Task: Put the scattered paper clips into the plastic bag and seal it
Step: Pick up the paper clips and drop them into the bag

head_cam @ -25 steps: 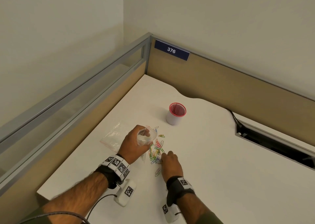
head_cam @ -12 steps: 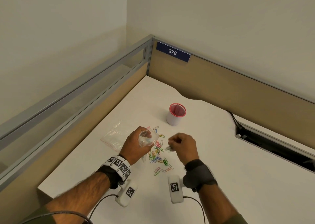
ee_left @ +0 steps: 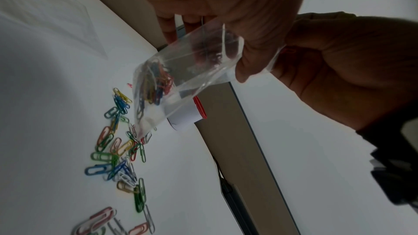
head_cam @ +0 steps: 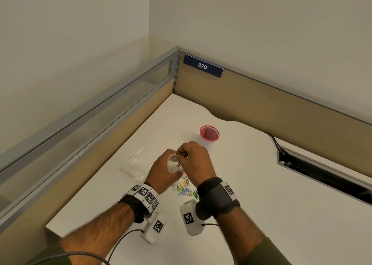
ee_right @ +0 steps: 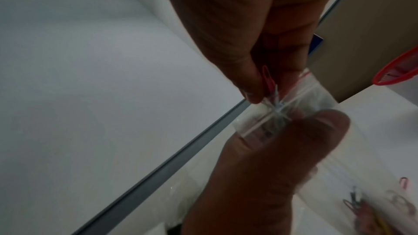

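Observation:
My left hand [head_cam: 164, 171] grips a small clear plastic bag [head_cam: 173, 164] near its open mouth and holds it above the desk. The bag [ee_left: 181, 74] hangs down with several coloured paper clips [ee_left: 156, 83] inside. My right hand [head_cam: 194, 160] is at the bag's mouth, and its thumb and fingers pinch a few paper clips [ee_right: 270, 87] over the opening [ee_right: 294, 106]. Several more coloured paper clips [head_cam: 186, 189] lie scattered on the white desk under both hands; the left wrist view shows the same clips [ee_left: 120, 151].
A white cup with a red mesh rim [head_cam: 209, 136] stands just behind my hands. More clear plastic bags [head_cam: 136, 164] lie flat to the left. A cable slot [head_cam: 322, 174] is cut into the desk at right. Partition walls [head_cam: 281, 111] close the corner.
My right hand picked clips off the desk, rose and moved left to the bag's mouth. My left hand stayed put, holding the bag up.

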Demonstrator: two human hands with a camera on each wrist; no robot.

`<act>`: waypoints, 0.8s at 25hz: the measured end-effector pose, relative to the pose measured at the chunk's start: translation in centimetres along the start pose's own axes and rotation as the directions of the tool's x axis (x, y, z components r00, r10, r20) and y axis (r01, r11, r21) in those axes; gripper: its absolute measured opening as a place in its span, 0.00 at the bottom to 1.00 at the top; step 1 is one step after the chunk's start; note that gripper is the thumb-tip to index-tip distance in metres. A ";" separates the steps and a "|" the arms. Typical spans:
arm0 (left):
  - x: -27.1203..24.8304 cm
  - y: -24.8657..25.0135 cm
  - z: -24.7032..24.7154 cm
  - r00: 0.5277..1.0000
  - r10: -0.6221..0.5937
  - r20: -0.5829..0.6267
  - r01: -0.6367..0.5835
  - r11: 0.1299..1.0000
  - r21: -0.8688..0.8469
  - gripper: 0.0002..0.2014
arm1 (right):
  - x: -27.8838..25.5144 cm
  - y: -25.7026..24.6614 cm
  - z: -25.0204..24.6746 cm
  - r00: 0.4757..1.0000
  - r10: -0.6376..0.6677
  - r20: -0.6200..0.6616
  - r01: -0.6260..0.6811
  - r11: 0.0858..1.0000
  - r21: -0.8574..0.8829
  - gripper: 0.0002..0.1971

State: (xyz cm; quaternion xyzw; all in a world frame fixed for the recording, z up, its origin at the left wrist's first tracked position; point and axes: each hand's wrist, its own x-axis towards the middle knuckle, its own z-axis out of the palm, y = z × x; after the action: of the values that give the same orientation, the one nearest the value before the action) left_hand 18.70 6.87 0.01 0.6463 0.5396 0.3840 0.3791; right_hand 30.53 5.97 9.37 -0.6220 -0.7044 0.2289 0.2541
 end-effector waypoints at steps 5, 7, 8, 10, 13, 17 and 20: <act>-0.3 0.0 -0.8 1.000 0.005 0.011 -0.004 1.000 -0.018 0.21 | -0.3 -0.1 -0.4 0.999 -0.043 0.007 0.043 0.999 -0.010 0.06; -0.7 -0.1 -1.0 1.000 0.007 0.021 -0.005 0.999 -0.051 0.20 | -0.5 -0.2 -1.0 0.998 -0.054 -0.021 0.054 0.998 0.024 0.07; -0.8 -0.1 -1.2 1.000 0.003 0.028 -0.001 0.998 -0.068 0.18 | -0.5 -0.2 -1.3 0.997 -0.056 -0.043 0.058 0.997 0.041 0.07; -0.8 -0.1 -1.4 0.999 -0.001 0.034 0.005 0.995 -0.101 0.17 | -0.7 0.3 -1.8 0.995 -0.040 -0.094 0.050 0.994 0.102 0.07; -0.9 -0.4 -2.0 1.000 0.006 0.006 -0.005 0.992 -0.124 0.17 | -0.3 3.0 -1.4 0.993 0.036 -0.114 -0.020 0.990 0.140 0.07; -0.7 -1.0 -3.6 1.000 -0.019 -0.024 0.015 0.986 -0.164 0.17 | 2.4 10.2 1.4 0.987 0.158 0.040 -0.147 0.969 -0.198 0.09; -0.4 -1.6 -5.2 0.998 -0.042 -0.051 0.033 0.987 -0.156 0.17 | 4.6 12.9 4.0 0.954 0.219 0.205 -0.134 0.923 -0.361 0.13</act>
State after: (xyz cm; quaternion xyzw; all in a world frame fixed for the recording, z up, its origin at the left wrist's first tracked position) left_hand 13.29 7.06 0.73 0.5941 0.5303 0.4347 0.4206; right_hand 37.27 12.11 -1.61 -0.6856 -0.6996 0.1987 0.0323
